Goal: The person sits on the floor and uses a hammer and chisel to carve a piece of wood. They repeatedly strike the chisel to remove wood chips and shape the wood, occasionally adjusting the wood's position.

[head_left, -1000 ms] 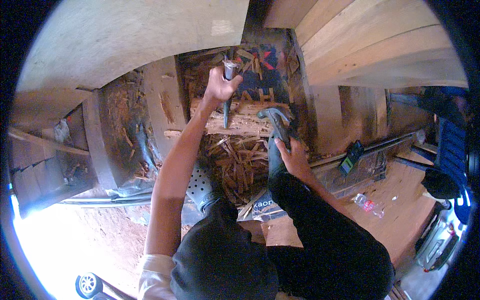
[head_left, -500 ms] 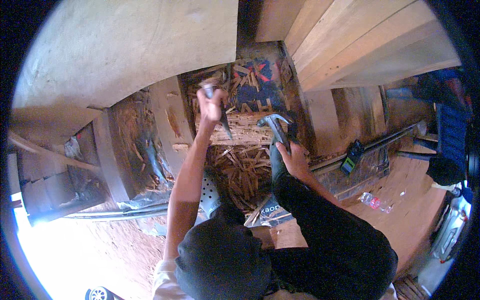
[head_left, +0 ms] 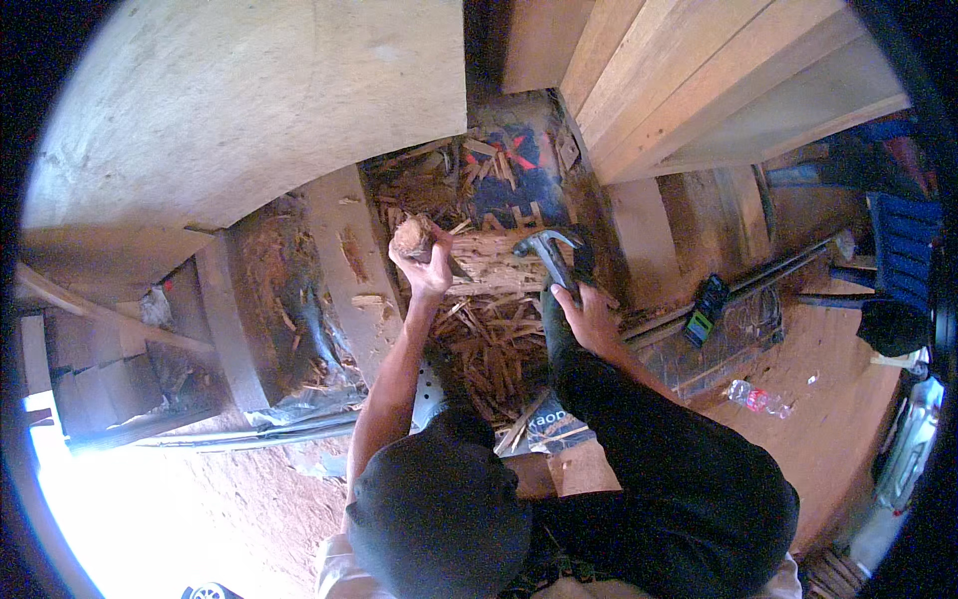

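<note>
My left hand (head_left: 429,262) is closed round a chisel (head_left: 413,234), its battered, brownish top end tilted up toward the camera and its blade mostly hidden. It is at the left part of a rough, splintered wooden beam (head_left: 499,262). My right hand (head_left: 584,314) grips a claw hammer (head_left: 549,255) by the handle, with its steel head over the beam's right part. A pile of wood chips (head_left: 489,354) lies below the beam, between my feet, one in a grey perforated clog (head_left: 429,394). More chips lie on a dark printed panel (head_left: 504,175) behind.
A pale board (head_left: 249,90) overhangs at upper left, wooden planks (head_left: 679,90) at upper right. Rails run along the right, beside a black-and-green device (head_left: 706,311). A plastic bottle (head_left: 758,397) lies on dirt. A dark blue slatted chair (head_left: 893,260) stands at far right.
My left hand has moved down, and the chisel has gone from upright in view to tipped with its top toward the camera. My right hand has stayed nearly still; the whole view has shifted slightly.
</note>
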{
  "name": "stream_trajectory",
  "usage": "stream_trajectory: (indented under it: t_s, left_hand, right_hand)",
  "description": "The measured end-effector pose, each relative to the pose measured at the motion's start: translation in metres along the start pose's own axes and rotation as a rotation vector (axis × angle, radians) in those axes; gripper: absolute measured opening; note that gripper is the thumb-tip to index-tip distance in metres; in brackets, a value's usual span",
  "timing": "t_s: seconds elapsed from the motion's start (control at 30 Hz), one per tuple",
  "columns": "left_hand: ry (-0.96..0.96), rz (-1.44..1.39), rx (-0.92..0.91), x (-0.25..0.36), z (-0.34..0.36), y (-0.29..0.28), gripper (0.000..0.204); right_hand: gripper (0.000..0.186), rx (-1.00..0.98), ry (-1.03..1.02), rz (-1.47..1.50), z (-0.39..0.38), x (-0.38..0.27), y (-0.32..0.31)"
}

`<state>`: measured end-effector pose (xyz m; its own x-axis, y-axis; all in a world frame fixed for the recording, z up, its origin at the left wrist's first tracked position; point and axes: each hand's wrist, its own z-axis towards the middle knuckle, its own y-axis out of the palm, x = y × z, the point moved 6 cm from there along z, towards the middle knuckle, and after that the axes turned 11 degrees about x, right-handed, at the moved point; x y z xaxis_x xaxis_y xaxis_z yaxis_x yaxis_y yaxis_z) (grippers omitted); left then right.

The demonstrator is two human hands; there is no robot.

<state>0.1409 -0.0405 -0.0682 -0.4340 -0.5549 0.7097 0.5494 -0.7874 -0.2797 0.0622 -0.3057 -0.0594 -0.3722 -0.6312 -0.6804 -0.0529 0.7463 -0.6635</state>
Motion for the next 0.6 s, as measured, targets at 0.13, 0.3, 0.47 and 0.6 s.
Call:
stream_trajectory:
  t_s: [0.13, 0.3, 0.47, 0.6]
  left_hand:
    - [-0.084, -0.038, -0.029, -0.008, -0.013, 0.005, 0.053]
    - [-0.188, -0.209, 0.046, -0.004, -0.014, 0.002, 0.052]
    - [0.138, 0.105, 0.016, 0.018, -0.011, -0.001, 0.045]
    - [-0.049, -0.291, 0.101, 0.020, -0.007, -0.003, 0.045]
  right_hand:
    - [0.047, -0.017, 0.029, 0.011, -0.002, -0.005, -0.003]
    - [0.048, 0.015, 0.027, -0.040, -0.001, -0.007, -0.004]
    - [0.047, 0.025, 0.011, -0.049, 0.000, 0.002, 0.000]
    - [0.045, 0.010, 0.023, -0.027, 0.002, 0.009, 0.004]
